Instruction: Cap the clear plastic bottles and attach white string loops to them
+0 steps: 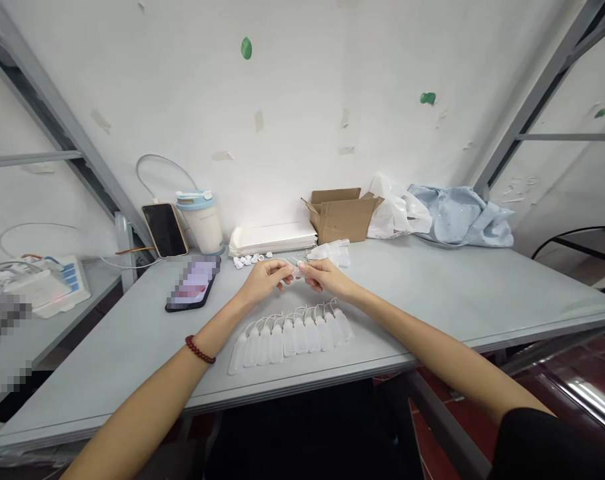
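Note:
Over the middle of the table, my left hand (268, 279) and my right hand (328, 277) meet, fingertips pinched together on a small clear plastic piece (296, 269). Fingers cover most of it, so its exact kind is hidden. In front of my hands lies a slightly curved row of several translucent white squeeze bottles (288, 339) with thin bent spouts. Just behind my left hand is a scatter of small white caps (247, 261). More translucent plastic bottles (336, 253) lie loosely beyond my right hand.
Along the wall stand a phone (165, 230) on a cable, a lidded cup (202, 223), a stack of white sheets (272, 239), an open cardboard box (345, 220), a white plastic bag (397, 210) and light blue cloth (465, 217). Another phone (192, 283) lies left of my hands.

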The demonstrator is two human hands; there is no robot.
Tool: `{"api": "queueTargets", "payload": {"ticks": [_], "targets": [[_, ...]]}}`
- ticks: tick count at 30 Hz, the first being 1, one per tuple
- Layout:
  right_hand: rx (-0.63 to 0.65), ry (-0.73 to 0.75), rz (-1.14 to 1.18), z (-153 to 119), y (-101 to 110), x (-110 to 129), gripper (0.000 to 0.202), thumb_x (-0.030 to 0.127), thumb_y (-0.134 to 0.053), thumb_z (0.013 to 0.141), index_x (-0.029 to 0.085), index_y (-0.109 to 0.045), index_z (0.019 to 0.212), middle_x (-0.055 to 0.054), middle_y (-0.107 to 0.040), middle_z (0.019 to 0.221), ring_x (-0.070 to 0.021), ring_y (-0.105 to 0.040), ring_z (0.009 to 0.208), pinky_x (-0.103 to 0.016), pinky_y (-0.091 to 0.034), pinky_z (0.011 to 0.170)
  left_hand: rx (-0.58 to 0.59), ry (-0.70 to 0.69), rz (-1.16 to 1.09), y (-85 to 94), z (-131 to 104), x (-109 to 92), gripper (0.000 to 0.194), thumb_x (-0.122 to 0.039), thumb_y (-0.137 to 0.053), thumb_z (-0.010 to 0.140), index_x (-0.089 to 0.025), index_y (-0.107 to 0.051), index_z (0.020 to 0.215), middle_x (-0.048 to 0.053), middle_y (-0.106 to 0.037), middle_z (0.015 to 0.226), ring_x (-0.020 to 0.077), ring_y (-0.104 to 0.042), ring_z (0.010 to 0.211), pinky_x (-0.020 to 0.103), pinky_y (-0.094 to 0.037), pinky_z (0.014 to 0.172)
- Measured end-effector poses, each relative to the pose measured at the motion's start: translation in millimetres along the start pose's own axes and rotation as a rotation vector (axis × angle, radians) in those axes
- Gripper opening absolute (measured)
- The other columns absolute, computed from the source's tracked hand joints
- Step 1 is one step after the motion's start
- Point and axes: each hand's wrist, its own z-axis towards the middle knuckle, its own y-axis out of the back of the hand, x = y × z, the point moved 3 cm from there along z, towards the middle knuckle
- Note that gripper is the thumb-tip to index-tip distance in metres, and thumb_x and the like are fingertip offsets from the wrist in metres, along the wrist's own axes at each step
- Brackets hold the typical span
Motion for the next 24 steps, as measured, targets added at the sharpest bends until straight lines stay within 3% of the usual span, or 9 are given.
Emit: {"api": "queueTargets", "payload": {"ticks": [6, 9, 16, 20, 24], "targets": [[-0.1, 0.182, -0.488, -1, 3, 3, 0.036, 0.038, -0.04, 0.09, 0.018, -0.045, 0.062, 0.002, -0.046, 0.056, -0.0105, -0.042, 0.054, -0.024, -0.032, 0.056, 0.071, 0.171, -0.011, -2.8, 2, 17, 0.042, -0.052, -0.057, 0.075, -0.011, -0.065, 0.071, 0.007, -0.064, 0.067, 0.014, -0.059, 0.057, 0.023, -0.045, 0.045], [-0.064, 0.213, -0.641, -2, 0, 3, 0.028, 0.031, -0.038, 0.093, 0.017, -0.049, 0.071, -0.001, -0.051, 0.065, -0.0124, -0.045, 0.061, -0.025, -0.032, 0.062, 0.073, 0.146, -0.021, -2.1, 2, 17, 0.039, -0.05, -0.059, 0.072, -0.012, -0.064, 0.066, 0.006, -0.063, 0.065, 0.0129, -0.057, 0.055, 0.022, -0.044, 0.044], [-0.01, 0.173, -0.746, -2, -2, 0, 0.027, 0.031, -0.035, 0.095, 0.017, -0.05, 0.077, -0.002, -0.053, 0.067, -0.0137, -0.045, 0.061, -0.025, -0.031, 0.061, 0.094, 0.056, 0.083, 0.3, 1, 11, 0.034, -0.046, -0.058, 0.075, -0.013, -0.063, 0.067, 0.0, -0.058, 0.06, 0.0094, -0.051, 0.046, 0.024, -0.043, 0.048], [-0.059, 0.178, -0.76, 1, 3, -2, 0.015, 0.029, -0.045, 0.09, 0.015, -0.052, 0.091, -0.004, -0.057, 0.072, -0.0153, -0.049, 0.065, -0.025, -0.032, 0.061, 0.007, -0.052, 0.29, 8.4, 5, 12, 0.03, -0.044, -0.057, 0.076, -0.015, -0.064, 0.072, 0.002, -0.062, 0.063, 0.0146, -0.056, 0.056, 0.026, -0.045, 0.054], [-0.211, 0.1, -0.758, 3, 18, -4, 0.02, 0.026, -0.045, 0.088, 0.015, -0.047, 0.105, 0.0, -0.055, 0.063, -0.0159, -0.049, 0.059, -0.024, -0.031, 0.058, -0.161, -0.118, 0.608, 31.2, 11, 20, 0.022, -0.033, -0.051, 0.079, -0.016, -0.065, 0.076, 0.007, -0.069, 0.079, 0.0212, -0.062, 0.076, 0.031, -0.046, 0.071]]}}
